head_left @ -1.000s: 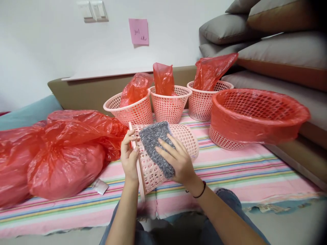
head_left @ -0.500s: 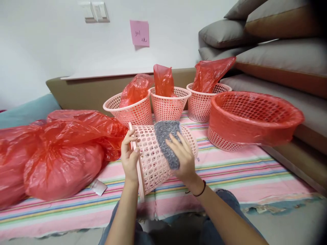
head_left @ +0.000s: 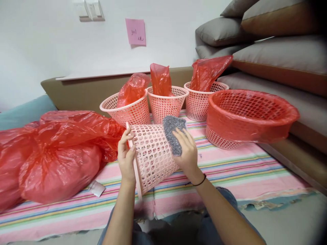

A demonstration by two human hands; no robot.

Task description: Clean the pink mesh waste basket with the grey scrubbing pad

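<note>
A small pink mesh basket [head_left: 152, 154] lies on its side in front of me, its open rim towards me. My left hand [head_left: 126, 159] grips that rim, fingers curled over the edge. My right hand [head_left: 187, 153] presses a grey cloth [head_left: 174, 133] flat against the far end of the basket's outer wall, fingers stretched over it. The basket hangs just above a pink striped mat [head_left: 230, 170].
Three pink baskets [head_left: 167, 102] holding red plastic bags stand behind. A larger basket lined with red plastic [head_left: 249, 114] sits at the right. Stuffed red bags [head_left: 58, 149] fill the left. Grey cushions [head_left: 268, 51] are stacked at the back right. A small white packet [head_left: 96, 188] lies on the mat.
My right hand has slid the grey cloth along the basket's wall away from the rim towards its base. My left hand has kept its hold on the rim.
</note>
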